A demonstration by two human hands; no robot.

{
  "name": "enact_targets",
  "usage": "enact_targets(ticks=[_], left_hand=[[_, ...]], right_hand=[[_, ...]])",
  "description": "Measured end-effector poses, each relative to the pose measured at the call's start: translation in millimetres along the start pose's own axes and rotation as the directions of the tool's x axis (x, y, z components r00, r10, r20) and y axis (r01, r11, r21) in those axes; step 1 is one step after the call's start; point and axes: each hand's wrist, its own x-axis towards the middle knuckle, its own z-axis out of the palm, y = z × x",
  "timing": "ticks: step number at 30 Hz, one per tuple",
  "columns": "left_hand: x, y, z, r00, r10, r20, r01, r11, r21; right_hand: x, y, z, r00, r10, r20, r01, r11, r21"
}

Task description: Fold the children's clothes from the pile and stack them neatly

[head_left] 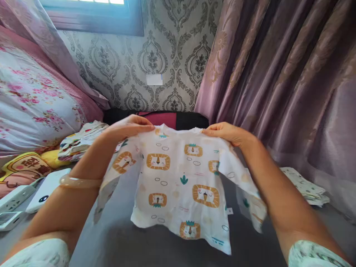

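Observation:
A small white long-sleeved shirt [178,174] printed with orange lion faces hangs spread out in front of me, above a grey surface. My left hand [133,125] pinches it at the shoulder on the left of the neckline. At the opposite shoulder, my right hand [222,132] grips the cloth between thumb and fingers. Both sleeves droop outward below my forearms. The hem hangs loose, and a small white tag sticks out at its lower right side.
Folded patterned clothes [80,139] lie at the left, near a yellow cushion [25,168], a white power bank [46,191] and a power strip [18,198]. Another folded white garment [304,185] rests at the right, beside the purple curtain [278,74]. A black and red bundle [158,118] lies along the wall.

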Motion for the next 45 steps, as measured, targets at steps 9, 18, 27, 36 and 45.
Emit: enact_targets(ticks=[9, 18, 27, 36, 45], left_hand=[[61.6, -123.7, 102.8, 0.982, -0.174, 0.071, 0.131, 0.905, 0.404], [64.0, -142.4, 143.1, 0.957, -0.288, 0.040, 0.227, 0.826, 0.517], [71.8, -147.1, 160.9, 0.976, -0.203, 0.083, 0.133, 0.851, 0.509], [73.0, -169.0, 166.3, 0.958, 0.285, -0.013, -0.161, 0.580, 0.799], [105.7, -185.8, 155.2, 0.936, 0.348, 0.061, -0.238, 0.495, 0.835]], right_hand=[[69.4, 130.1, 64.4, 0.997, 0.077, 0.018, -0.060, 0.886, -0.460], [79.1, 161.9, 96.4, 0.993, 0.114, 0.042, -0.067, 0.802, -0.594], [85.9, 160.1, 116.4, 0.987, 0.110, 0.114, -0.009, 0.758, -0.652], [83.0, 161.7, 130.2, 0.996, -0.083, -0.041, 0.006, 0.504, -0.864], [122.2, 165.9, 119.2, 0.988, -0.129, 0.086, 0.125, 0.327, -0.937]])
